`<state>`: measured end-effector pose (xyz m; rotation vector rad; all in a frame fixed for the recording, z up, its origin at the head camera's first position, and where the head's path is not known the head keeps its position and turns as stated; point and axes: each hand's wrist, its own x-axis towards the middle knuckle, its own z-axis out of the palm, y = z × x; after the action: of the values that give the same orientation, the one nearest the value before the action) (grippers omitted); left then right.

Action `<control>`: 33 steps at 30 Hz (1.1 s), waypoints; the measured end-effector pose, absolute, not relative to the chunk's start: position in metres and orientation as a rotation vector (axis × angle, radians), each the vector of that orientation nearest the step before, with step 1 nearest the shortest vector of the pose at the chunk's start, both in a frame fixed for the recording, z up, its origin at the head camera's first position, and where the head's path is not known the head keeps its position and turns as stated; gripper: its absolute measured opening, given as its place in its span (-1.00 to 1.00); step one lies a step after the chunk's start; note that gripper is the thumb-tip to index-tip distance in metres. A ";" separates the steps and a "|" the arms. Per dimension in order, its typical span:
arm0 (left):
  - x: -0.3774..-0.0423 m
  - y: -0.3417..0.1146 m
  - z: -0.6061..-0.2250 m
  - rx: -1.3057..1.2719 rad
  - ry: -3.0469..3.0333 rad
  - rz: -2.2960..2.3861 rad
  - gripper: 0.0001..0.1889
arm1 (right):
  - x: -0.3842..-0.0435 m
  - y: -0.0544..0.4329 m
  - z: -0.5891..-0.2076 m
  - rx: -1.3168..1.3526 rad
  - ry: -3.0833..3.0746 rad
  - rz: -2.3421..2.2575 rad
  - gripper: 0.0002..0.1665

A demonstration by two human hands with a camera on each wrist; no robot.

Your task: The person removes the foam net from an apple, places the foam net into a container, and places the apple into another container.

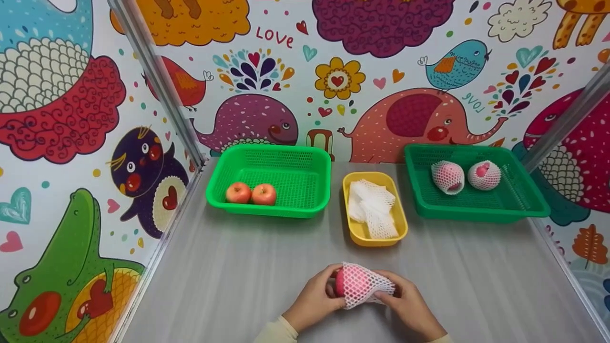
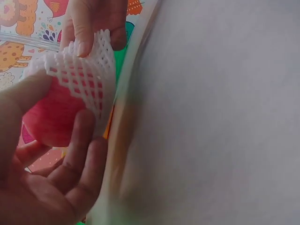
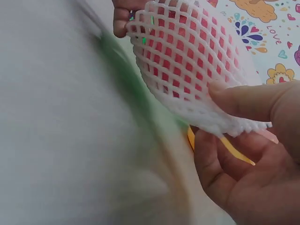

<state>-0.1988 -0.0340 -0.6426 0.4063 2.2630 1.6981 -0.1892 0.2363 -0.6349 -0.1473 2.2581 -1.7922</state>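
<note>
A red apple (image 1: 340, 283) sits partly inside a white foam net sleeve (image 1: 358, 285), low over the front of the table. My left hand (image 1: 315, 296) grips the apple and the near rim of the net, thumb on one side and fingers on the other. With thumb and fingers, my right hand (image 1: 411, 301) pinches the narrow loose end of the net. In the left wrist view, the apple's bare end (image 2: 56, 115) shows between the left fingers. The right wrist view shows the net (image 3: 187, 56) stretched over the fruit.
Two bare apples (image 1: 251, 193) lie in the light green basket (image 1: 305, 209) at the back left. A yellow basket (image 1: 376, 242) in the middle holds white foam nets (image 1: 374, 209). Two netted fruits (image 1: 466, 176) lie in the dark green basket (image 1: 481, 213) at right.
</note>
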 end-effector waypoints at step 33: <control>-0.196 -0.044 -0.654 0.424 2.458 1.566 -0.25 | -0.265 0.243 -0.579 -0.077 2.892 -1.873 -0.63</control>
<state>-0.1958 -0.0443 -0.6537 0.4241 2.4577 1.5659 -0.2648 0.2429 -0.5794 -0.0769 2.8921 -1.8729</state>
